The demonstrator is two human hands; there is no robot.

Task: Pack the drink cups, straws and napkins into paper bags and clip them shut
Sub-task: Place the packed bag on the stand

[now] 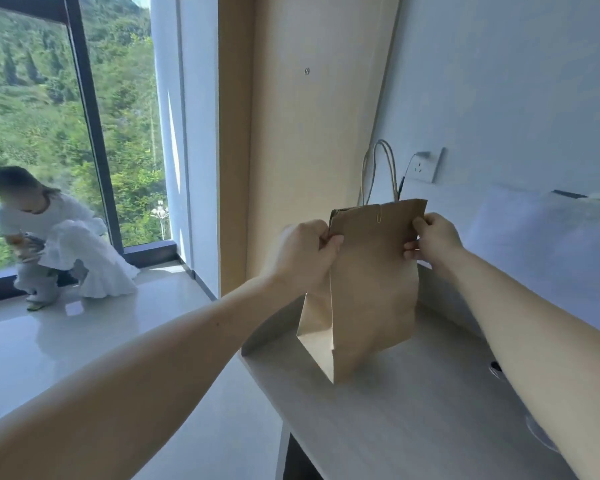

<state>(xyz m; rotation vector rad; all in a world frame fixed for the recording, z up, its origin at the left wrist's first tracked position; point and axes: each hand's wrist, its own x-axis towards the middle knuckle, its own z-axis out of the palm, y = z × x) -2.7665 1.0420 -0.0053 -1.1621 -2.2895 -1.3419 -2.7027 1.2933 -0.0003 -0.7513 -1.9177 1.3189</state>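
Observation:
A brown paper bag (371,289) with twine handles stands upright on the pale wooden desk (413,417). Its top edges are pressed together, and a small gold clip (379,213) sits on the top edge near the middle. My left hand (305,254) pinches the bag's upper left corner. My right hand (433,240) pinches the upper right corner. What is inside the bag is hidden. No cups, straws or napkins show outside it.
The desk runs along a white wall with a socket (426,164) and a plugged-in cable. A wooden panel (291,133) rises behind the bag. A person (49,233) crouches on the glossy floor by the large window at left.

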